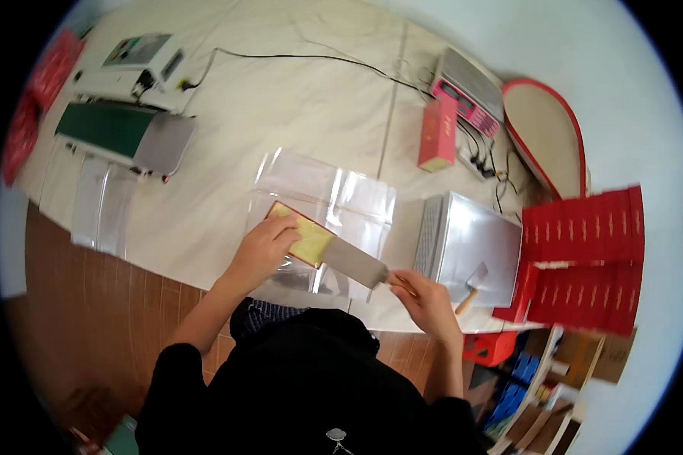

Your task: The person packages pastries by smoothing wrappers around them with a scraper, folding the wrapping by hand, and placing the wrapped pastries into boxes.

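"What's furthest left?"

"The machine (108,135), well apart from both my hands. Next comes my left hand (269,241), on the yellow block (313,244), which lies over the clear plastic (360,203) in front of me."

"Are you gripping it?"

"My fingers are half bent across its top — whether the thumb pinches its side, I can't tell."

"Which way does it lie from you?"

"Beneath my left hand, reaching out to the right of it, so the left is nearer. Its long axis slants from far left to near right, and the near end points towards my right hand (426,301)."

"And the knife?"

"The knife (354,263) runs on from that end, nearly in line. Its blade meets the block — over or under, I can't make out. My right hand is closed round the handle (400,283), clear of the block."

"Further right?"

"The metal tray (482,216), with a scraper (474,283) on it."
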A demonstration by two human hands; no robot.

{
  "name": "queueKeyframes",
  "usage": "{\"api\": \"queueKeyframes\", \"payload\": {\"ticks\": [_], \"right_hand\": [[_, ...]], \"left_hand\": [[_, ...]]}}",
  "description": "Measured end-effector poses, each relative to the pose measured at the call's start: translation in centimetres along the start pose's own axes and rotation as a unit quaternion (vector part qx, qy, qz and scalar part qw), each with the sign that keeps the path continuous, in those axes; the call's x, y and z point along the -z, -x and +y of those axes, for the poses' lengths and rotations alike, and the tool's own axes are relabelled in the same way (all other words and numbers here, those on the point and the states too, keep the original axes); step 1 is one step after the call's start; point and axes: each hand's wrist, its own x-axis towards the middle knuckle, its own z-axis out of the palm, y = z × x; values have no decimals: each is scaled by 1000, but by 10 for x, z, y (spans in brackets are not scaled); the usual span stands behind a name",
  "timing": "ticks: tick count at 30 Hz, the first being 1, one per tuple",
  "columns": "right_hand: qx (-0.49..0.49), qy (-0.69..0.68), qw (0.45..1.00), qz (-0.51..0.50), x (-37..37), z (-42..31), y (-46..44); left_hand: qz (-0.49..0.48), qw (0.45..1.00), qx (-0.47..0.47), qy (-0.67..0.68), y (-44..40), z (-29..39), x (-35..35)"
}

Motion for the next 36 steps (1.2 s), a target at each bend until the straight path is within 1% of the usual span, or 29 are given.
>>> {"api": "queueKeyframes", "payload": {"ticks": [1,3,5,6,9,10,11,12,14,15,17,18,20,21,23,24,26,27,29,30,32,36], "right_hand": [[-33,-17,999,-6,7,3,5],[-39,-28,999,-5,10,5,6],[-102,-93,990,25,4,11,5],[-75,-110,990,43,-8,15,-1],[-17,-68,994,79,-41,6,-20],[-13,-66,995,76,-46,1,-24],[11,-38,997,69,-50,-3,-28],[34,-11,997,62,-53,-8,-31],[52,8,997,60,-58,-14,-34],[69,24,995,62,-61,-16,-34],[77,33,995,57,-66,-18,-35],[87,42,994,54,-68,-19,-36],[93,47,993,47,-69,-23,-38],[99,48,993,41,-70,-24,-39],[102,49,993,27,-70,-26,-42],[104,48,993,15,-70,-27,-42],[99,43,994,0,-67,-31,-43],[98,37,994,-14,-66,-32,-43],[91,32,995,-20,-65,-31,-44],[85,26,996,-28,-64,-30,-44],[78,13,996,-30,-63,-28,-45],[77,-5,996,-40,-63,-17,-44]], "left_hand": [[-8,1000,-18,-3,1,-2,-1],[-2,1000,-21,14,-1,-3,3],[-6,999,-43,10,-3,-2,6],[-3,999,-44,13,-3,-2,6],[11,999,-43,20,-2,-4,10],[-3,999,-15,33,0,-5,12],[-18,999,13,46,2,-6,15],[-15,999,18,46,5,-8,19],[-27,992,90,80,9,-14,29],[-27,992,92,81,12,-17,33],[4,990,105,89,15,-24,40],[5,990,105,92,13,-25,42],[-45,992,69,95,11,-27,46],[-42,992,70,96,10,-27,45],[-122,982,50,134,5,-26,40],[-122,982,50,136,2,-26,37],[-154,971,8,181,-5,-25,31],[-155,971,8,182,-8,-26,28],[-162,971,-28,175,-12,-29,21],[-163,970,-30,175,-15,-30,20],[-163,959,7,234,-21,-32,18],[-164,953,22,254,-25,-35,11]]}}
